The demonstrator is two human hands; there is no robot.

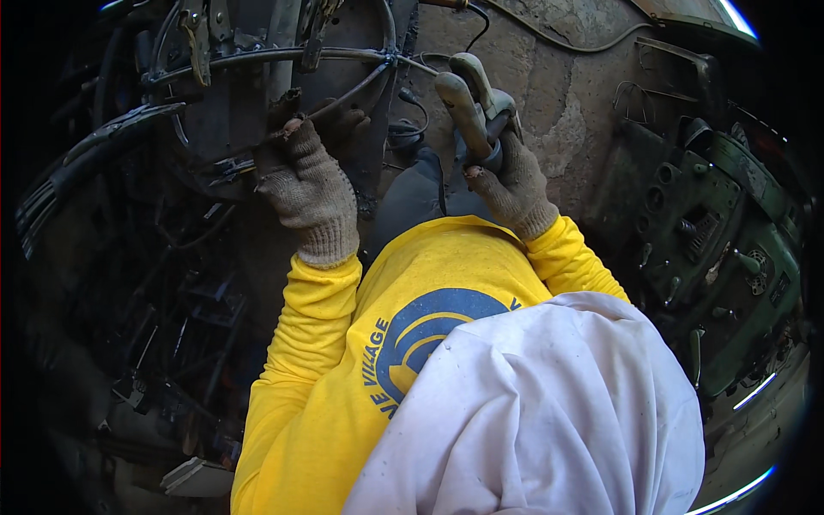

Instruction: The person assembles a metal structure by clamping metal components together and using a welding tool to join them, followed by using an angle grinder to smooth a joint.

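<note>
Nearest me, past the pale head cloth (549,403) and yellow shirt (326,378), the gloved right hand (515,184) is wrapped around the base of a beige welding electrode holder (468,112), which juts forward beyond the knuckles. The gloved left hand (307,193) has its fingertips by the curved metal frame (343,53); I can't tell its grip. A thin rod (418,64) runs from the holder to the frame's joint, farther out.

The pale-handled tool (464,116) partly hides the right hand (518,189), and white cloth (549,412) the blue emblem (416,329).
</note>
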